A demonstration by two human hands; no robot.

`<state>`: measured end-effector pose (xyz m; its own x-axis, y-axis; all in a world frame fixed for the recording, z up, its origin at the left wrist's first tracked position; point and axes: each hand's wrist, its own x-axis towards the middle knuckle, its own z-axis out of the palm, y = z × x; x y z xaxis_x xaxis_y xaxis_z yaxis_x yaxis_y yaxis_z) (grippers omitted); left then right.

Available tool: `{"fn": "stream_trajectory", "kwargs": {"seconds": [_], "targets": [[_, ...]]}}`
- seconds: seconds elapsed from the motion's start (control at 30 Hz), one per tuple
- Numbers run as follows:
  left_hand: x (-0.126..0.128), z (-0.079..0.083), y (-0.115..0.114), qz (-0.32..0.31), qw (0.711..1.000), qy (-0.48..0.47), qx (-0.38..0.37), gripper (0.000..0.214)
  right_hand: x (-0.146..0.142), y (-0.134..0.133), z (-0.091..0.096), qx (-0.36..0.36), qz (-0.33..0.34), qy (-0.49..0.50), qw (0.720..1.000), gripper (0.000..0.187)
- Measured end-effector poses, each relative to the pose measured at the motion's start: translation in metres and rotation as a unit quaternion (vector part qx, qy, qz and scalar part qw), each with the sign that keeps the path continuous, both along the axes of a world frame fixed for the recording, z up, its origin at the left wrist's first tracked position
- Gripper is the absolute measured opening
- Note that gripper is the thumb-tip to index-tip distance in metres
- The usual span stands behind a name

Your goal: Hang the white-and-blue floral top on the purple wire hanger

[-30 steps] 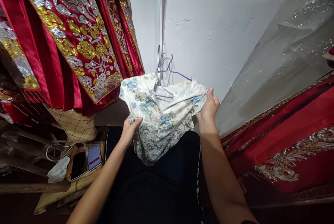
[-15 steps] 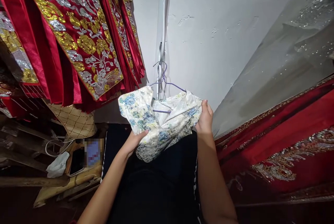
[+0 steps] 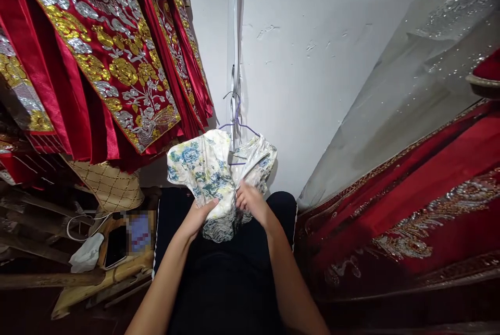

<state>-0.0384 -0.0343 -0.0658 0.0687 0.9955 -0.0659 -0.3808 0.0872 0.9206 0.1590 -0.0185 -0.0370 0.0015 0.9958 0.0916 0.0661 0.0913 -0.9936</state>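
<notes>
Left hand (image 3: 199,215) grips the blouse (image 3: 209,168) at its near side, thumb on top. Right hand (image 3: 252,202) has its fingers curled against the front opening; from where I stand, I cannot tell whether they pinch cloth. The blouse spreads between and beyond the hands, with a hanger (image 3: 237,115) in its shoulders.

Risks, largest item first. Red gown (image 3: 422,194), right of the right arm: an elbow swung outward could snag its beadwork. Blouse: a downward pull by either hand could draw a shoulder off the hanger, because the neckline gapes. Hanger: its hook stands beyond the hands, before the strip (image 3: 236,27); I cannot tell whether it rests on anything. If unsupported, a released grip would likely drop it with the blouse. Phone (image 3: 116,247), left of the left forearm: a stray elbow could push it off the wooden stand (image 3: 127,263).

Clearance, same order. Wall (image 3: 304,95): closes the way ahead, with bare surface forward-right of the hands. Embroidered skirt (image 3: 133,79): its lower edge sits forward-left, near the blouse's left sleeve, so leftward travel is tight. Stand: limits the left elbow. Most room, in my judgement, lies forward-right.
</notes>
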Motion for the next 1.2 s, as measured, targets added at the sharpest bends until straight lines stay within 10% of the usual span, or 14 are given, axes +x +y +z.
{"fn": "stream_trajectory", "kwargs": {"seconds": [0.13,0.47,0.57,0.7,0.9,1.2], "targets": [[-0.003,-0.001,0.000,-0.008,1.000,0.015,0.009,0.068,-0.016,0.005,-0.012,-0.060,0.107,-0.097,0.988,0.053],[-0.005,-0.007,0.003,0.015,0.998,0.058,0.010,0.062,-0.003,0.007,-0.009,-0.024,0.047,-0.093,0.994,0.042],[-0.007,-0.010,0.003,0.133,0.980,0.141,0.041,0.059,-0.008,0.007,-0.011,-0.043,0.036,-0.007,0.998,0.032],[0.002,-0.010,-0.010,0.384,0.864,0.278,0.171,0.078,-0.015,0.003,-0.012,-0.068,0.047,0.039,0.996,0.027],[0.038,-0.008,-0.017,0.131,0.929,0.262,0.226,0.056,-0.029,-0.009,0.000,-0.069,0.118,0.046,0.990,0.024],[0.043,-0.002,-0.003,0.082,0.902,0.341,0.252,0.021,-0.025,-0.001,0.005,-0.090,0.085,0.163,0.979,0.027]]}}
